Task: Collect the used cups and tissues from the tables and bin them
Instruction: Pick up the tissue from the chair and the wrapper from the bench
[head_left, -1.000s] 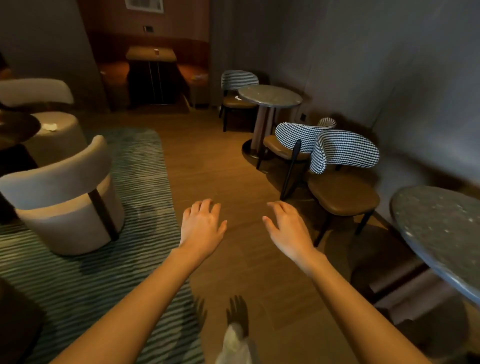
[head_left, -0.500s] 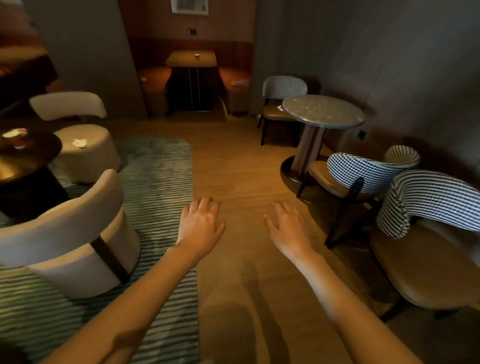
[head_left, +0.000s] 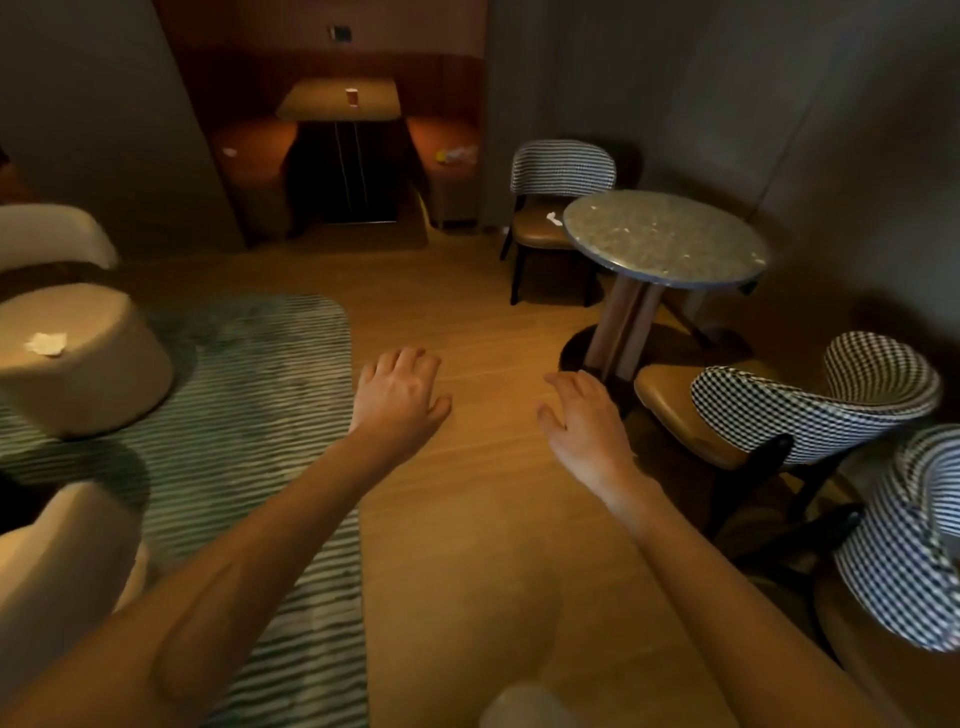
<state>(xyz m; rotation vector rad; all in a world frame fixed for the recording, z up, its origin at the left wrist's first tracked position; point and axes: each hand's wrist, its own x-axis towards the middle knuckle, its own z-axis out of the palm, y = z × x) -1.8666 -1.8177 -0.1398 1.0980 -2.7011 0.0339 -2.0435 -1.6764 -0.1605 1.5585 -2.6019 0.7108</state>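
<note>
My left hand (head_left: 397, 395) and my right hand (head_left: 582, 421) are stretched out in front of me over the wooden floor, palms down, fingers loosely apart, holding nothing. A red paper cup (head_left: 352, 96) stands on the far booth table (head_left: 317, 101). A crumpled white tissue (head_left: 47, 343) lies on the beige armchair seat (head_left: 93, 364) at the left. A small white tissue (head_left: 554, 218) lies on the seat of the far checked chair (head_left: 561, 171). More litter (head_left: 457, 154) rests on the right booth seat, and a white scrap (head_left: 229, 151) on the left one.
A round stone-topped table (head_left: 665, 239) stands at the right, with checked chairs (head_left: 810, 410) around it. A striped green rug (head_left: 270, 415) covers the floor at the left. A second beige armchair back (head_left: 67, 561) is at the lower left. Bare wooden floor runs ahead to the booth.
The view has moved forward and swung left; the booth, round table and tissue-bearing armchair are nearer. Both hands stay outstretched and empty.
</note>
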